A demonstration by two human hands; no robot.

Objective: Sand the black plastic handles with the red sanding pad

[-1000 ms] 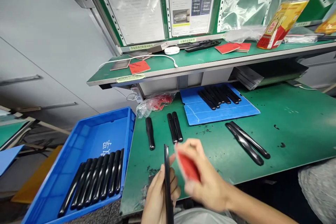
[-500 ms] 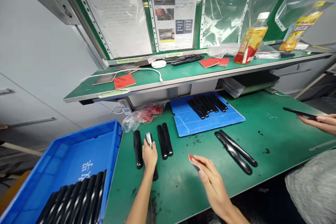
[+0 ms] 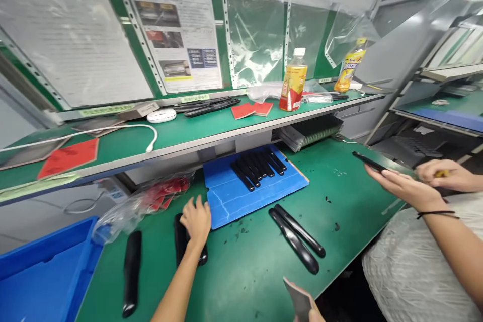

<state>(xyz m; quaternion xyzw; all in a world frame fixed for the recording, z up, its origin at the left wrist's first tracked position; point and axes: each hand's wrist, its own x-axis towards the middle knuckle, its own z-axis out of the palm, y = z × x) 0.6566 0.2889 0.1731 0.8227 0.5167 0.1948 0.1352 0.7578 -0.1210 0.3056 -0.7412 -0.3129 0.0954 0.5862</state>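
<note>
My left hand, fingers apart, is over black curved pieces lying on the green table; the hand and wrist hide part of them. To its left lies another black piece. At the bottom edge, my right hand, mostly out of view, holds a thin folded pad with a grey face between fingers and thumb. Two black pieces lie side by side above and left of that hand. Several smaller black pieces rest on a blue board.
At the right, a person's hand holds a black piece; their other hand grips something yellowish. A blue bin stands lower left, beside a plastic bag of red pads. Above runs a shelf with a bottle.
The view has swung right. My left hand has left the silver-ended piece and moved to the neighbouring black pieces, fingers spread. My right hand, still holding the pad, is lower in view.
</note>
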